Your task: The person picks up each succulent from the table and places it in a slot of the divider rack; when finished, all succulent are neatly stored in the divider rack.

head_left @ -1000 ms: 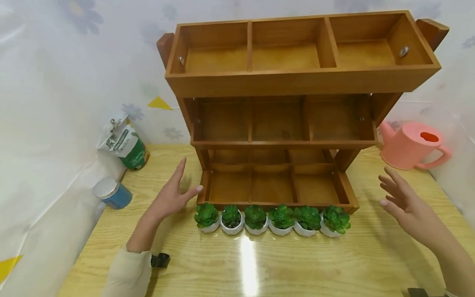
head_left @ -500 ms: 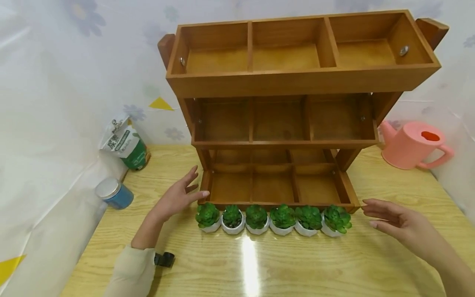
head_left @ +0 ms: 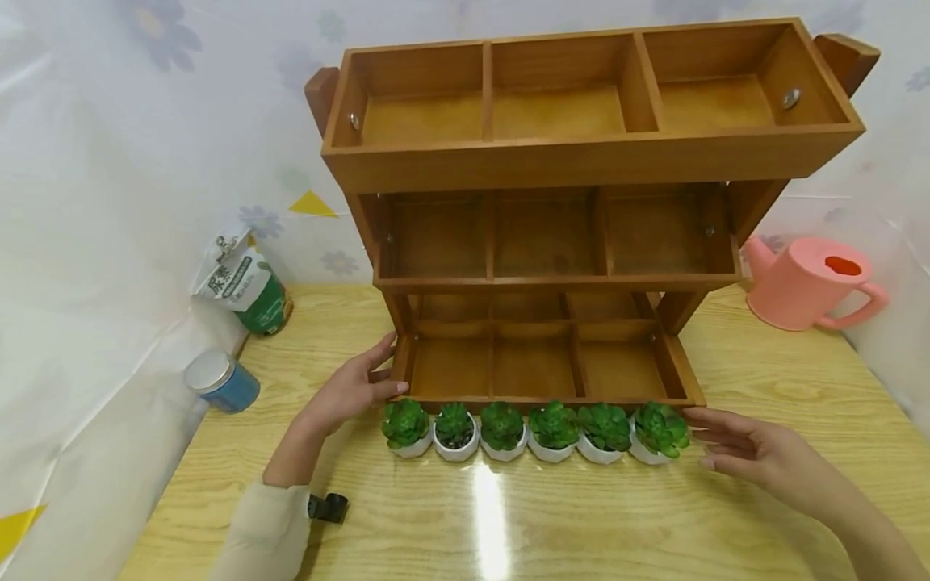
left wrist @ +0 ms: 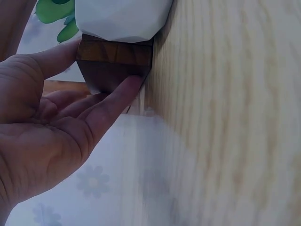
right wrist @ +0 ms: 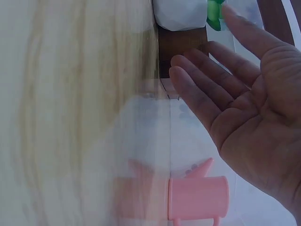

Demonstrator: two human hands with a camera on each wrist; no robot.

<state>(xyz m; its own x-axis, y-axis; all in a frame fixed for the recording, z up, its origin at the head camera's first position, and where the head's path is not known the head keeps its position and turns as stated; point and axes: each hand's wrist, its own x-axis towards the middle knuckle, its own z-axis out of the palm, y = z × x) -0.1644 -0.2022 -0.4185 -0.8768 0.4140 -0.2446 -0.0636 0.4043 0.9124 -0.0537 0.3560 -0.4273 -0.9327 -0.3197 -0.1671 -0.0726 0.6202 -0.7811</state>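
A brown three-tier wooden shelf [head_left: 538, 165] with divided compartments stands in the middle of the head view. Several small succulents [head_left: 501, 425] in white faceted pots line up along its lower front edge. My left hand [head_left: 345, 397] touches the left end of the bottom tier, thumb at the upper rim and fingers along the outer side [left wrist: 115, 80]. By the bottom tier's right front corner, my right hand [head_left: 770, 460] reaches in with fingers loosely extended. In the right wrist view its fingertips [right wrist: 178, 71] come up close to the wooden end [right wrist: 176, 40], below a white pot [right wrist: 181, 14].
A pink watering can [head_left: 795, 290] stands right of the shelf. On the left are a green-and-white pouch [head_left: 250, 286] with a clip and a blue jar [head_left: 231, 387] with a silver lid. White floral sheeting [head_left: 116, 202] encloses the wooden table [head_left: 407, 516].
Both hands have moved inward to the bottom tier's ends. The left now touches its side; the right has come down and left to the front corner. Shelf and succulents stay put.
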